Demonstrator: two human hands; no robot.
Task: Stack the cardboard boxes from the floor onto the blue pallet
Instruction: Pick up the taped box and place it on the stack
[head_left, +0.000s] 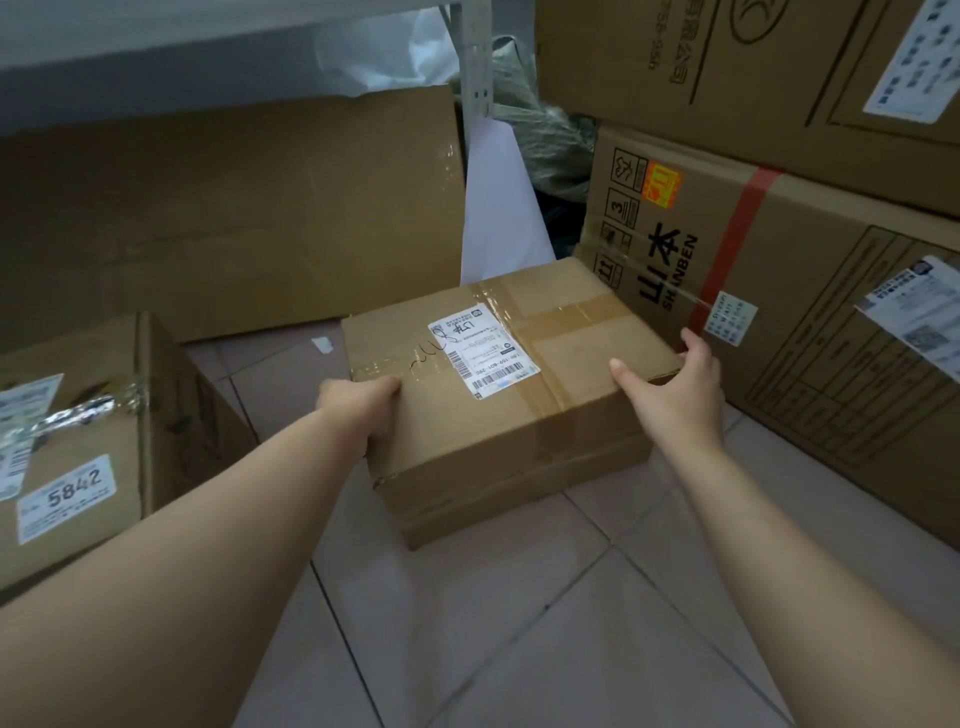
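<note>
Hands: your left hand (363, 402) and right hand (680, 379) clasp opposite edges of the taped box (498, 395), thumbs on top, likely for a balanced lift.
Box: between your hands, on the tiled floor (519, 623).
Pallet: out of view.

Single head-worn wide-angle view, facing forward and steeply down at close range. The left hand (358, 402) and right hand (675, 387) extend from the lower corners to the cardboard box (498, 415) at centre frame.

The cardboard box (498, 415) is matt brown, banded with glossy clear tape; its paper label (480, 351) is smooth; the floor tiles (519, 649) look faintly glazed.
</note>
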